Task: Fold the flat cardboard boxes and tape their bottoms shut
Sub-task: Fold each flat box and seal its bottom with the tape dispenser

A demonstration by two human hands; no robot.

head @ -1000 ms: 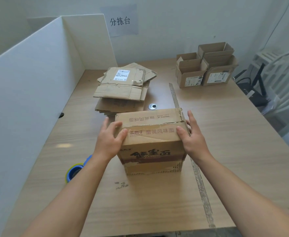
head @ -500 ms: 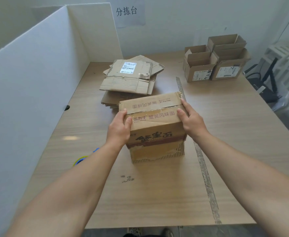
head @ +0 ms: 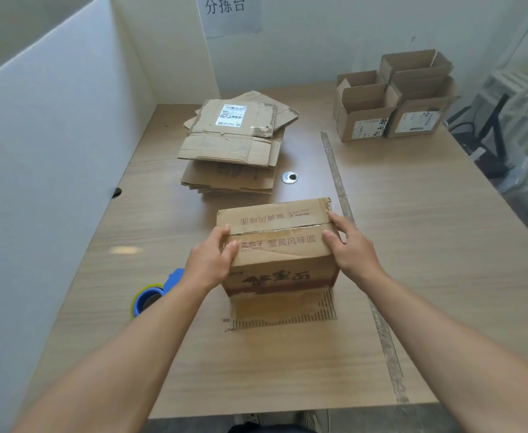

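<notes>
A brown printed cardboard box (head: 279, 245) stands on the table (head: 428, 245) in front of me, its two upper flaps folded shut along a middle seam. My left hand (head: 211, 260) grips the box's left edge, thumb on the top flap. My right hand (head: 348, 245) holds the right edge the same way, thumb on top. One torn flap lies flat on the table under the box's near side. A blue tape dispenser with a yellow-rimmed roll (head: 151, 295) sits to the left, partly hidden behind my left forearm.
A stack of flat cardboard boxes (head: 237, 145) lies at the back centre. Several folded open boxes (head: 393, 98) stand at the back right. White partition panels (head: 47, 151) wall the left side. A strip of old tape (head: 337, 170) runs down the table's right half.
The box has come down onto the table after being held slightly raised. Both hands stay at its sides, thumbs on the top flaps. My view has tilted a little.
</notes>
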